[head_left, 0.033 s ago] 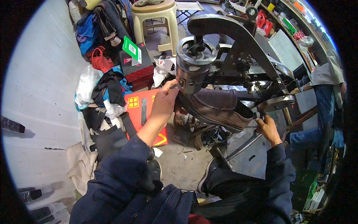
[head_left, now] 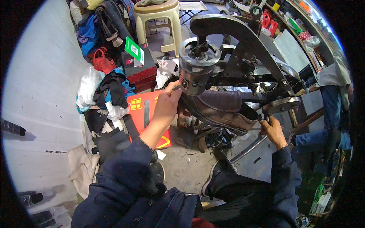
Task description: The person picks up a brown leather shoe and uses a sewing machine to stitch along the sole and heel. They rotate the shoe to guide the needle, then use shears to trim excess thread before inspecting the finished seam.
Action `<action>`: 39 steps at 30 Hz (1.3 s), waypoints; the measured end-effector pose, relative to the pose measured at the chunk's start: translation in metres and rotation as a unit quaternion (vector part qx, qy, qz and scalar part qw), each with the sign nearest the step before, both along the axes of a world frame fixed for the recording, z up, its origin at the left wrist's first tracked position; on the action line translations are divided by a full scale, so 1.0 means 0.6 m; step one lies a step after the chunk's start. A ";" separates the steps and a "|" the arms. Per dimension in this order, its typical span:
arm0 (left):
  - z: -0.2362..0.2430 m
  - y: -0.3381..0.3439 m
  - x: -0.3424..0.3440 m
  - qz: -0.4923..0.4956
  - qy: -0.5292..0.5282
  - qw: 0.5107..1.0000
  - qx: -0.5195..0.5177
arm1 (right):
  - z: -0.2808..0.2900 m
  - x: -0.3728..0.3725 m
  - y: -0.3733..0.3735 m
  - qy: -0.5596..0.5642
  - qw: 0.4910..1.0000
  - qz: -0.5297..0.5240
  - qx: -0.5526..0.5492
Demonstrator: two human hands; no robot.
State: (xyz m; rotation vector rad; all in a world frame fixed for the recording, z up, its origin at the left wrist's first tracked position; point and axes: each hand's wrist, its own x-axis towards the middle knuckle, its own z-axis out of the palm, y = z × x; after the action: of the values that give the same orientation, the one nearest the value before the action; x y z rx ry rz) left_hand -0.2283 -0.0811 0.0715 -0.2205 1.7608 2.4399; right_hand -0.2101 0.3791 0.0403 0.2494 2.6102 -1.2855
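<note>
A brown leather shoe (head_left: 220,110) sits under the round metal head (head_left: 196,72) of a dark shoe-stitching machine (head_left: 243,41). Its toe lies beneath the head and its opening points to the right. My left hand (head_left: 168,103) is closed on the toe end, thumb and fingers pinching the edge just beside the head. On the right, my right hand (head_left: 273,131) wraps round the crank handle below the machine's metal hand wheel (head_left: 282,105), near the shoe's heel. The machine head hides part of the toe, and the handle is mostly covered by my fingers.
A red box (head_left: 159,131) and black sheet scraps (head_left: 112,144) lie left of the shoe. Behind them are a dark box (head_left: 138,66), a plastic bag (head_left: 89,87) and a beige stool (head_left: 157,15). Another person's jeans-clad leg (head_left: 313,138) is at the right.
</note>
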 end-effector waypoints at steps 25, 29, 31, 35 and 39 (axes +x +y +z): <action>-0.001 -0.005 -0.006 0.002 -0.003 1.000 -0.006 | 0.110 0.004 -0.015 0.195 0.980 -0.021 0.028; -0.002 -0.005 -0.007 -0.004 0.007 1.000 -0.007 | 0.118 -0.025 0.083 0.307 0.940 -0.119 0.093; -0.002 -0.006 -0.007 0.000 0.007 1.000 -0.007 | 0.084 -0.038 0.128 0.307 0.927 -0.168 0.134; -0.001 -0.004 -0.008 0.007 0.004 1.000 -0.007 | 0.011 -0.036 0.158 0.168 0.951 -0.152 0.210; 0.002 -0.004 -0.007 0.004 0.005 1.000 0.007 | -0.033 -0.024 0.079 0.038 0.989 -0.043 0.134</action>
State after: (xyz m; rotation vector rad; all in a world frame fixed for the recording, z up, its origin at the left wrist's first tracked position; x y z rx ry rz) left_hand -0.2322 -0.0833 0.0725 -0.2154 1.7501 2.4618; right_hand -0.2247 0.4266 0.0205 0.3665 2.8636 -0.9836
